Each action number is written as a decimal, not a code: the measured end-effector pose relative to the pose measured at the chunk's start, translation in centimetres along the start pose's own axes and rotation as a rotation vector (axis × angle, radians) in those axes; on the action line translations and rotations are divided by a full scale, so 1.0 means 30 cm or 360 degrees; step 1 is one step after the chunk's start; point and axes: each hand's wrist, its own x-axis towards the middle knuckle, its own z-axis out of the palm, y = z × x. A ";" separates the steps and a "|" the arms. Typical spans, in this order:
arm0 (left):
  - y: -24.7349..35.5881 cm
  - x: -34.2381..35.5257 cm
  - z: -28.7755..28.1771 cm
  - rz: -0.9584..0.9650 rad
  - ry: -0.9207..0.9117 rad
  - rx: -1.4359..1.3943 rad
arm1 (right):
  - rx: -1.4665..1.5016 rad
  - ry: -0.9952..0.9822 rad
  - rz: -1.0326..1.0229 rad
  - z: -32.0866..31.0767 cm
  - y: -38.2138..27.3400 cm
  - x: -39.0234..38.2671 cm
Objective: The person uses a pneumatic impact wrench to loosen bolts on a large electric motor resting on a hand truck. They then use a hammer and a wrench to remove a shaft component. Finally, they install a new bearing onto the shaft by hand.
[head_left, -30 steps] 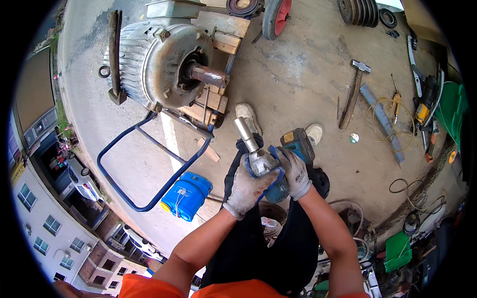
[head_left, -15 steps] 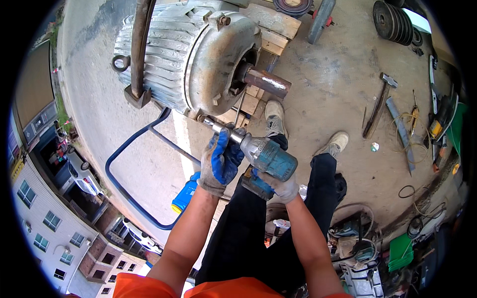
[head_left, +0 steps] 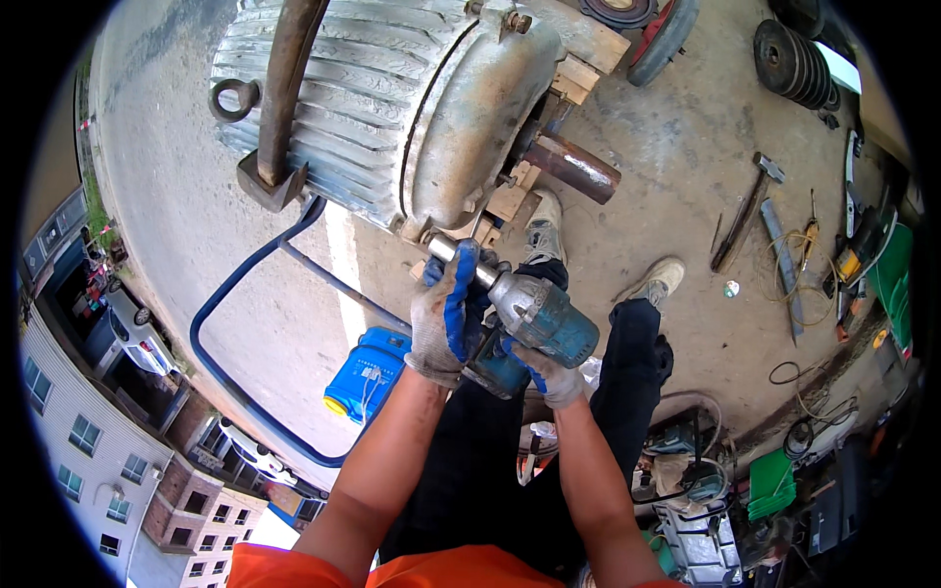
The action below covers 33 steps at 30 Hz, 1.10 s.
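A teal and grey cordless impact wrench [head_left: 559, 321] points up and left, with my gloved right hand [head_left: 551, 374] wrapped round its handle. My left hand [head_left: 441, 323], in a grey and blue glove, closes round the long silver socket [head_left: 444, 247] at its front. The socket's tip sits against a bolt at the lower edge of the end cover of a large finned electric motor [head_left: 343, 108]. From that cover a thick rusty shaft [head_left: 573, 165] sticks out to the right. A thin rod stands close behind the socket; the left fingertips are partly hidden.
A bent steel lifting bar [head_left: 290, 88] crosses the motor, which rests by wooden blocks [head_left: 573, 78]. Left are a dark blue tube frame [head_left: 235, 392] and a blue tank [head_left: 368, 372]. On the right lie a hammer [head_left: 745, 211], a flat bar [head_left: 781, 265] and stacked pulleys [head_left: 789, 64].
The motor appears larger and further right as my view shifts closer. My hands and the wrench stay at the lower bolt, and more of the blue tank shows.
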 end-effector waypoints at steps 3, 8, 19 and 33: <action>0.000 0.006 0.021 -0.0748 0.0055 -0.1662 | 0.0067 -0.0102 0.0120 -0.041 -0.014 0.035; -0.033 0.016 0.018 -0.0562 0.0088 -0.1161 | 0.0190 -0.0120 0.0077 -0.041 0.036 0.057; 0.031 0.031 0.024 -0.0726 0.0241 -0.1400 | 0.0483 -0.0319 0.0176 -0.079 0.031 0.085; 0.138 -0.016 0.164 -0.1109 0.0090 -0.1978 | 0.0645 -0.0364 -0.0127 -0.181 -0.203 0.013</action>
